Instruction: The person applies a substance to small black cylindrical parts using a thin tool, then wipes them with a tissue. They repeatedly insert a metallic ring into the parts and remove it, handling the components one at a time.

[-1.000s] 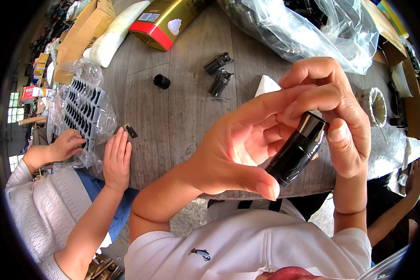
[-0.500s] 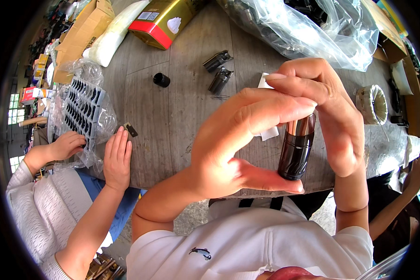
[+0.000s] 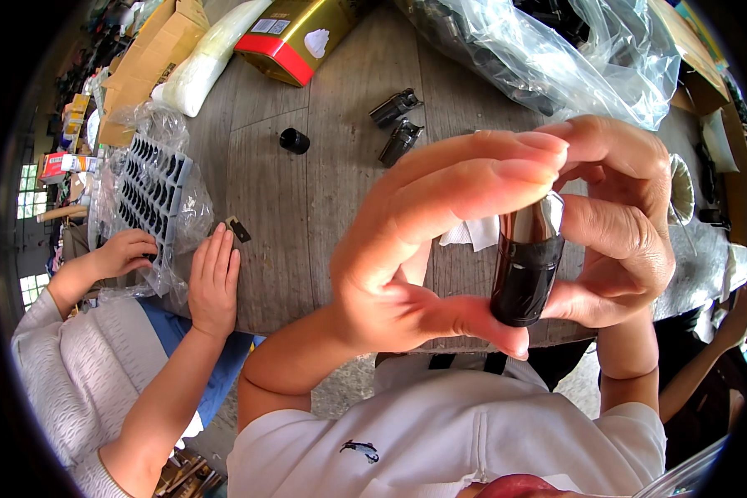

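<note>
Upright above the near table edge is a short glossy black cylinder (image 3: 527, 282) with a shiny bronze-brown upper part; its exact kind does not show. My left hand (image 3: 415, 266) grips it end to end, thumb under the base and fingertips at the top. Curled around its right side, my right hand (image 3: 622, 224) pinches it too, with the thumb near the lower end and fingers by the upper part. A crumpled white tissue (image 3: 471, 235) shows partly behind it. Two dark glossy holders with notched ends (image 3: 396, 108) (image 3: 402, 143) and a small black cap (image 3: 294, 140) lie farther off.
A co-worker's hands (image 3: 213, 282) rest at the left by a grey tray of black parts (image 3: 152, 187) in clear plastic, near a small dark blade (image 3: 238, 229). Farther back are a gold-and-red box (image 3: 295, 41) and a large clear bag (image 3: 548, 66). A white roll (image 3: 681, 189) stands right.
My right hand has curled in, and its thumb and fingers now close on the cylinder's right side. My left hand keeps its grip. The view has shifted slightly.
</note>
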### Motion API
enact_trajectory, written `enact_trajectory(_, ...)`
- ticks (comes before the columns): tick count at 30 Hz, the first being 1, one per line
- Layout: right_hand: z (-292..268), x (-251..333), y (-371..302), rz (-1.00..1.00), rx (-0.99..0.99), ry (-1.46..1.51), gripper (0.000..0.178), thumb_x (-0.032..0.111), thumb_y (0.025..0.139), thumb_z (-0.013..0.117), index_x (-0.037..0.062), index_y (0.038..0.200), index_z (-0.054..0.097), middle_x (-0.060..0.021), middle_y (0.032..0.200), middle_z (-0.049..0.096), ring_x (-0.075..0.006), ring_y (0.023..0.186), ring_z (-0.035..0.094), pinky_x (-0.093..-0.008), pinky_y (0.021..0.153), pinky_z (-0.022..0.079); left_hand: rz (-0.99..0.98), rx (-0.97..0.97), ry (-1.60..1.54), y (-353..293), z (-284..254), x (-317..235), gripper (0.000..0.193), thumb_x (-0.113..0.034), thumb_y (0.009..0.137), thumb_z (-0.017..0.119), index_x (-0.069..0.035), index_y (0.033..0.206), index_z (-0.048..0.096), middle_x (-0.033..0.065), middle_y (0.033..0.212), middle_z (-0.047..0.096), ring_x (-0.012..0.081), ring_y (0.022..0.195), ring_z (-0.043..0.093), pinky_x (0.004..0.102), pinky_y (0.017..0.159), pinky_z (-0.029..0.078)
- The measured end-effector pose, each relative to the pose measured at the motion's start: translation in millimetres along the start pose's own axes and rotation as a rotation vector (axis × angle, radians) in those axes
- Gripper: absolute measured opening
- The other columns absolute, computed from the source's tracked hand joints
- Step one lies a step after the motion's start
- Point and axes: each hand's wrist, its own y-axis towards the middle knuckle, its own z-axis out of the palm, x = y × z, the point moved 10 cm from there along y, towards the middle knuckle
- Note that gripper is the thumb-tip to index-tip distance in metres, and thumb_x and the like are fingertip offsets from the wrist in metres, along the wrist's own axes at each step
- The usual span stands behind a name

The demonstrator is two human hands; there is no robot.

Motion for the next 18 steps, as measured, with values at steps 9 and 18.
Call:
enact_trajectory(9,-5,10,-7,-0.156,-0.059,-0.135,0.053,0.043,0.079,0.066,0.0011,0.112,0.057,-0.0168,0.105,0.057,-0.033,0.088,0.059,-0.0397,0.071,0.05,-0.057,0.063,0.119,5,3,0,0.073,-0.028,0.063,0.08,0.008,0.119,0.05,0.0192,0.117,0.056,0.0312,0.111,0.054,0.0468,0.097,0.042)
enact_trajectory(18,0,-2,-5,-0.015,-0.058,-0.104,0.064,0.048,0.075,0.068,-0.0043,0.11,0.057,-0.0161,0.1,0.058,-0.0306,0.089,0.058,-0.0414,0.077,0.046,-0.125,0.129,0.142,2,-5,7,0.104,-0.037,0.057,0.085,0.01,0.132,0.031,0.0244,0.126,0.049,0.0328,0.12,0.047,0.0434,0.102,0.035)
